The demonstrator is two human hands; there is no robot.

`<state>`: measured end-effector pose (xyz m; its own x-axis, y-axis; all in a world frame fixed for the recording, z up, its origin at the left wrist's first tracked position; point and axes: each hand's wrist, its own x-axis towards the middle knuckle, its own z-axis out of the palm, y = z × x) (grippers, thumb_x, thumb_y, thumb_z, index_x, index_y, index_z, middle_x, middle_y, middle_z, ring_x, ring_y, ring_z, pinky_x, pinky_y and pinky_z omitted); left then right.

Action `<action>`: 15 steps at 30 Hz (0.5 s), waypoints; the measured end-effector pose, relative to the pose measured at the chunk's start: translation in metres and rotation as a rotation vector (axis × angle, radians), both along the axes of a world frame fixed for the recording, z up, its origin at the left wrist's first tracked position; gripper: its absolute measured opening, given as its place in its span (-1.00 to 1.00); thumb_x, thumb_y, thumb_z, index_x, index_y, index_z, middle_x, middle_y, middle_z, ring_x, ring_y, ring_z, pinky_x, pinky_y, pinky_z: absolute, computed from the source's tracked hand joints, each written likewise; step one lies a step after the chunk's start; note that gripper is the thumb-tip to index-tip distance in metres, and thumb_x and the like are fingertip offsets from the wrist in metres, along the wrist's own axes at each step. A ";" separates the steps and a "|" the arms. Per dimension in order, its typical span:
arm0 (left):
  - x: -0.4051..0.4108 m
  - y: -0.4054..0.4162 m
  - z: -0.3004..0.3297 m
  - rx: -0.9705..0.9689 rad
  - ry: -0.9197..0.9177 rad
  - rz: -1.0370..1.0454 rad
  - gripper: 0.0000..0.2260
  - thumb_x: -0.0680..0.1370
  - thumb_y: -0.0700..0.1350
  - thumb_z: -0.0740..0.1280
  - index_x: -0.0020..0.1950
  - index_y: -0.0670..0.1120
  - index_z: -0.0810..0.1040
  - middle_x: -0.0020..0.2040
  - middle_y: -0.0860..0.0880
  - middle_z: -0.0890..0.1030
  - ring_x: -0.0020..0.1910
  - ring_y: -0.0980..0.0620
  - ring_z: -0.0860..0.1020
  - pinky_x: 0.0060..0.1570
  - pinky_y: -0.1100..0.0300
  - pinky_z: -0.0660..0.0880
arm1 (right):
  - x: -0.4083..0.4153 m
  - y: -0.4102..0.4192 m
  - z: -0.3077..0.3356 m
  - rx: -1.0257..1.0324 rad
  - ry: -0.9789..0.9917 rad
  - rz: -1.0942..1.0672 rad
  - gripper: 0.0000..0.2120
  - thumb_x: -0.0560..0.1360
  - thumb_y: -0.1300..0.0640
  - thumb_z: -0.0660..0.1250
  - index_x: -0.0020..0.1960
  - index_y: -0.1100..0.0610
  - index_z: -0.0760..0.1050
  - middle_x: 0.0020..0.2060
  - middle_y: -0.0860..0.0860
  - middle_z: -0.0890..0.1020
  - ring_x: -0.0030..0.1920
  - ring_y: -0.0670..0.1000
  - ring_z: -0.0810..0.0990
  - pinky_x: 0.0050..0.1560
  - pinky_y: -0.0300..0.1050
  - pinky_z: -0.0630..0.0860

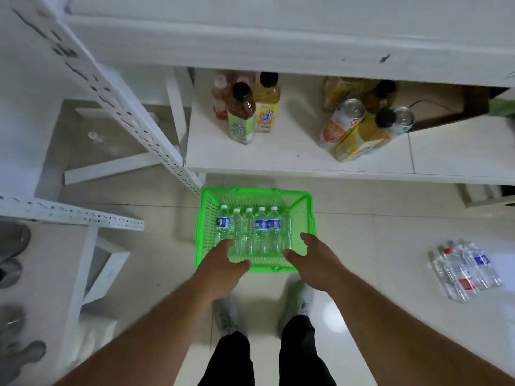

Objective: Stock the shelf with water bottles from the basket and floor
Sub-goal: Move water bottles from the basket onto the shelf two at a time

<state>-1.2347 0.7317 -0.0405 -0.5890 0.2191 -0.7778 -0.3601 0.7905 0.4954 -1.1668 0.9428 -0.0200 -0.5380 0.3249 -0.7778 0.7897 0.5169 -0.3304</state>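
Hands, grip seemingly open and empty, over basket on tiled floor.

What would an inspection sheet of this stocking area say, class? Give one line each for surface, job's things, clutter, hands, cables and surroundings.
Surface: pale tiled floor, glossy; white lower shelf partly free at its front.
Job's things: green basket on the floor holding six water bottles lying side by side; loose water bottles lying on the floor to the right.
Clutter: drink bottles and cans on the shelf, some leaning.
Hands: left hand and right hand open, over the basket's near edge, holding nothing.
Cables: one thin dark cord at the shelf's back.
Surroundings: white perforated shelf post; person's shoes behind the basket.
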 end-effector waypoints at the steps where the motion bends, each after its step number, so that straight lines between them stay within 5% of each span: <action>1: -0.002 0.004 -0.022 -0.002 -0.003 0.034 -0.31 0.47 0.04 0.47 0.53 -0.05 0.28 0.49 -0.07 0.38 0.34 -0.02 0.48 0.30 0.11 0.42 | -0.005 0.004 -0.024 -0.011 -0.001 -0.010 -0.25 0.53 -0.23 0.30 0.58 0.07 0.14 0.51 0.09 0.34 0.42 0.09 0.41 0.28 -0.12 0.35; 4: -0.005 0.019 -0.095 -0.006 -0.023 0.115 -0.32 0.45 0.02 0.49 0.50 -0.08 0.32 0.46 -0.09 0.43 0.32 -0.03 0.50 0.32 0.02 0.44 | -0.017 0.017 -0.106 -0.046 -0.016 -0.047 -0.26 0.53 -0.21 0.32 0.57 0.08 0.17 0.48 0.10 0.38 0.23 0.06 0.52 0.08 -0.20 0.37; 8: -0.003 0.034 -0.196 -0.063 -0.018 0.104 -0.34 0.46 0.02 0.48 0.49 -0.11 0.34 0.43 -0.10 0.46 0.32 -0.05 0.51 0.32 0.05 0.43 | -0.021 0.035 -0.215 -0.044 -0.033 -0.092 -0.28 0.52 -0.19 0.35 0.55 0.09 0.22 0.39 0.08 0.48 -0.27 -0.13 0.48 -0.31 -0.29 0.38; 10: -0.001 0.042 -0.241 -0.076 -0.023 0.095 -0.35 0.47 0.03 0.47 0.49 -0.10 0.34 0.43 -0.09 0.47 0.32 -0.05 0.51 0.31 0.09 0.43 | -0.021 0.043 -0.262 -0.041 -0.036 -0.111 -0.29 0.52 -0.18 0.36 0.54 0.11 0.24 0.40 0.09 0.48 -0.16 -0.06 0.57 -0.28 -0.30 0.38; 12: 0.003 0.050 -0.279 -0.076 -0.038 0.099 -0.36 0.47 0.03 0.47 0.48 -0.10 0.35 0.42 -0.09 0.47 0.32 -0.05 0.51 0.29 0.09 0.44 | -0.021 0.050 -0.304 -0.040 -0.039 -0.115 -0.29 0.52 -0.17 0.36 0.53 0.14 0.25 0.44 0.11 0.44 0.18 0.08 0.57 -0.06 -0.28 0.36; 15: 0.012 0.064 -0.323 -0.059 -0.059 0.119 -0.39 0.47 -0.01 0.49 0.46 -0.11 0.37 0.40 -0.13 0.49 0.31 -0.06 0.52 0.27 0.01 0.48 | -0.022 0.058 -0.352 -0.055 -0.041 -0.151 -0.30 0.52 -0.17 0.37 0.53 0.14 0.26 0.44 0.10 0.44 0.07 0.03 0.58 -0.12 -0.28 0.37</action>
<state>-1.2231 0.7961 -0.3637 -0.5608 0.1032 -0.8215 -0.4805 0.7675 0.4244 -1.1892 1.0011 -0.3721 -0.4537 0.3555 -0.8172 0.8704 0.3734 -0.3208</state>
